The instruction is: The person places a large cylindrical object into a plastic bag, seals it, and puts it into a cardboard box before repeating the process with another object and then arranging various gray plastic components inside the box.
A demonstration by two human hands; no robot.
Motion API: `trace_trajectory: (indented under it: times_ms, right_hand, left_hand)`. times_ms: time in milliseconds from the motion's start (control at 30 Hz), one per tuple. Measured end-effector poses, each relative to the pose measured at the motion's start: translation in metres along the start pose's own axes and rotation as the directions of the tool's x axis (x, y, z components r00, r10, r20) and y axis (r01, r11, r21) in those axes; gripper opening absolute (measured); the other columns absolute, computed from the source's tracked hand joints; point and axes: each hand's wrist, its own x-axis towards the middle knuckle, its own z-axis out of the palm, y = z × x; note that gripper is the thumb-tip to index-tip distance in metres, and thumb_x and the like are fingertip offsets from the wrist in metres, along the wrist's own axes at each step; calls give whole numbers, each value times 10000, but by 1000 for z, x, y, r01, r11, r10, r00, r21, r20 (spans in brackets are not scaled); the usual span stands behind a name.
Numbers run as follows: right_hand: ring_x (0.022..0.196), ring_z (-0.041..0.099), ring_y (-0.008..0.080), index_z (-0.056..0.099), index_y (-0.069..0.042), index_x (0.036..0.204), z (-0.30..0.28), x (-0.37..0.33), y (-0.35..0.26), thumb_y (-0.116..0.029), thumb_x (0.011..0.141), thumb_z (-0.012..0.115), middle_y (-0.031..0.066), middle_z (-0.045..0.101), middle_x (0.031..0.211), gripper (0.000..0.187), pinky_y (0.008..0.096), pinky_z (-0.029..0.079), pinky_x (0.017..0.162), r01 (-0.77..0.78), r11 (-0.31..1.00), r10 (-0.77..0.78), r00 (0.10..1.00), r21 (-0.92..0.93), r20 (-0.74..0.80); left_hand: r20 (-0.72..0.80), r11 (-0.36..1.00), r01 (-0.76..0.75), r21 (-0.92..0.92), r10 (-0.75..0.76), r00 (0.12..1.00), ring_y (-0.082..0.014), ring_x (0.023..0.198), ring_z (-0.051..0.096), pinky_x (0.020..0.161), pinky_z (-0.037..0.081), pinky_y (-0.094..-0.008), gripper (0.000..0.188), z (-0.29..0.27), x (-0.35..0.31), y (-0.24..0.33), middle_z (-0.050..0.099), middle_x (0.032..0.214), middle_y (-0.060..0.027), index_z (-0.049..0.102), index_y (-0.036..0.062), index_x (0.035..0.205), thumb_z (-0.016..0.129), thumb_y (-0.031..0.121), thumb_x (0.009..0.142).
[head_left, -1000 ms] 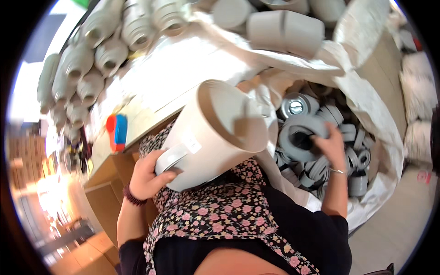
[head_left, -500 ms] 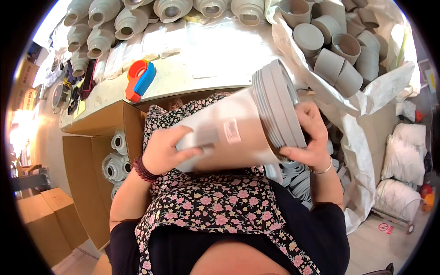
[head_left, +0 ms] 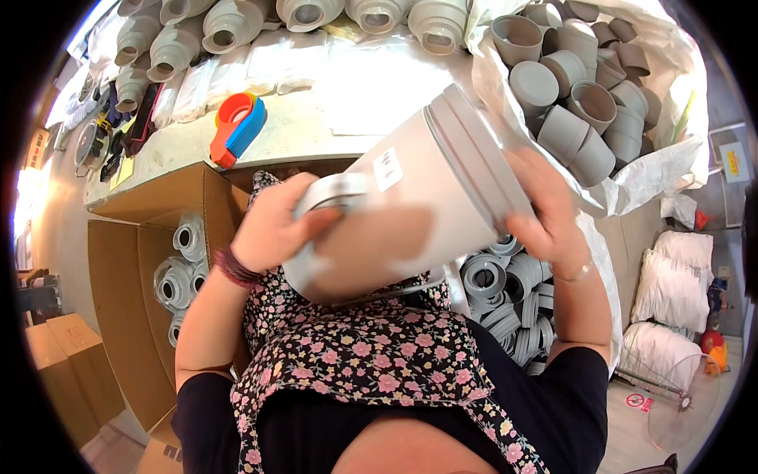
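Note:
A large grey plastic cylinder (head_left: 426, 186) lies tilted across my lap, its banded wider end up to the right. It carries a small white label (head_left: 388, 169). My left hand (head_left: 280, 225) grips its lower left end, fingers around a curved pale grey strip (head_left: 338, 187) that blurs with motion. At the wider end, my right hand (head_left: 545, 209) clasps the rim, thumb on the near side and fingers partly hidden behind it. The hollow of the cylinder faces away from view.
Grey ringed fittings (head_left: 379, 16) line the table's far side. A red-and-blue tape dispenser (head_left: 237, 130) sits on the table. At right, a white sack (head_left: 608, 201) holds grey cups; grey ringed parts (head_left: 505, 292) fill a space below. At left, an open carton (head_left: 146, 300) contains wrapped fittings.
The cylinder has been turned and tipped more steeply, its label now higher. Both hands moved with it, the right one slightly outward. The ridges at its wider end look different now.

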Motion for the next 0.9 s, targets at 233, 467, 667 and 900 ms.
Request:
trace_trajectory:
  times_ms: [233,467,667,900]
  right_hand:
    - [907,610,225,606,-41,1114,-30,34,51,-309,971,392,157,655,1019,371,342,462,819,-278,932,246,956,233,159]
    - [1186,515,212,585,13,1205,24,70,78,-449,1004,286,100,627,1180,586,366,287,1082,-413,809,305,903,419,301]
    - [1066,580,227,532,6,1236,77,38,136,-289,929,472,128,564,1218,430,383,427,982,-587,809,510,702,-1,497]
    - [916,590,222,513,-47,1250,111,103,145,-273,880,606,176,588,993,443,337,444,819,-624,617,649,748,479,138]
  left_hand:
    - [36,996,-48,73,45,998,-321,629,589,571,463,-371,273,23,12,5,572,676,-157,566,45,923,663,292,857]
    - [163,984,-104,147,80,983,-344,624,613,586,502,-370,329,28,-4,-4,621,760,-178,583,28,973,714,275,800]
    - [-398,705,-18,-709,-378,836,-51,416,347,375,291,-201,433,28,-67,-76,414,585,44,465,15,1129,601,366,914]
    - [-438,772,8,-636,-370,820,-74,402,367,357,299,-208,410,23,-60,-82,399,557,27,469,44,1063,590,407,915]
